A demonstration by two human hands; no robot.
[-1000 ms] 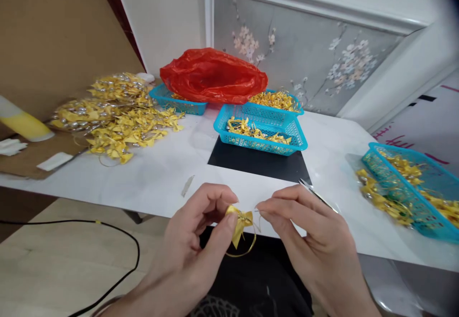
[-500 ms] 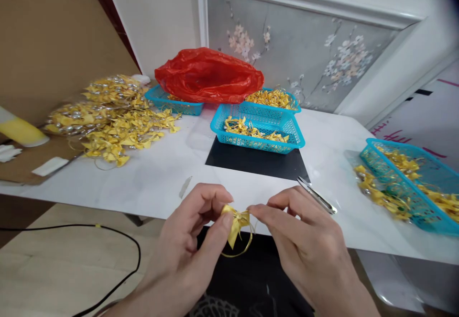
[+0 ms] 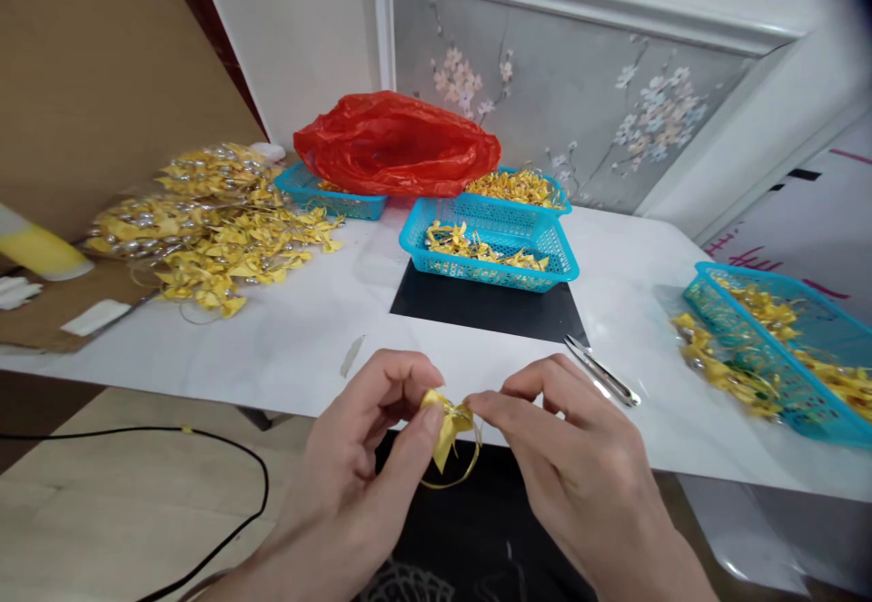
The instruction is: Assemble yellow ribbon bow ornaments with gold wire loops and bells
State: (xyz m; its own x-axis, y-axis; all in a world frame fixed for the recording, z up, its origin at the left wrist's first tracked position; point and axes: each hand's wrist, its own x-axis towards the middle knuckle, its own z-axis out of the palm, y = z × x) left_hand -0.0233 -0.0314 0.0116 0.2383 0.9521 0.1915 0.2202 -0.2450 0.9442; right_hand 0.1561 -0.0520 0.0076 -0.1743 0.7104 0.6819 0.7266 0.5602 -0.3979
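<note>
A small yellow ribbon bow [image 3: 446, 434] with a thin looped cord [image 3: 467, 473] hanging beneath it is held just in front of the table edge. My left hand [image 3: 374, 448] pinches its left side between thumb and fingers. On the other side, my right hand [image 3: 572, 448] is closed, its thumb and index fingertips pinching the bow's right edge; the fingertips partly hide that edge. Metal thread snips [image 3: 603, 372] lie on the white table [image 3: 306, 339] just beyond my right hand.
A blue basket [image 3: 490, 266] of yellow bows stands on a black sheet [image 3: 483, 307]. Behind it are a red plastic bag [image 3: 401, 148] and more baskets. Bagged yellow bows [image 3: 224, 248] are heaped at left. Another blue basket [image 3: 804, 348] sits at right. A black cable [image 3: 262, 484] crosses the floor.
My right fingertips have shifted slightly left, further onto the bow's right edge, which now looks more folded. My left hand has stayed nearly still.
</note>
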